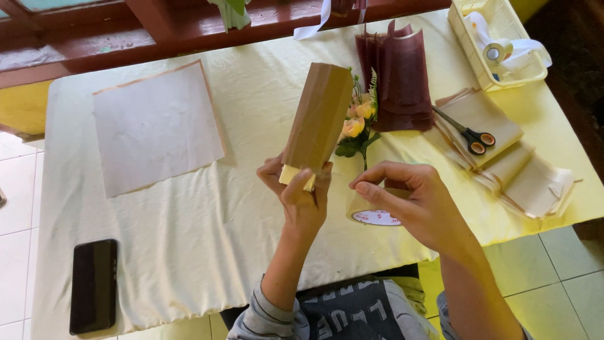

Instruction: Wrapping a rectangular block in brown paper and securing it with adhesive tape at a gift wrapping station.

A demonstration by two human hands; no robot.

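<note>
At centre frame, my left hand is gripping the base of a brown paper-wrapped block, fingers curled tight around it, tilting it upward. My right hand is pinching a tape roll just right of it, above the pale tablecloth.

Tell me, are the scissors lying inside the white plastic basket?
No, the scissors lie on a stack of brown paper sheets on the table, while the basket sits apart near the far corner.
</note>
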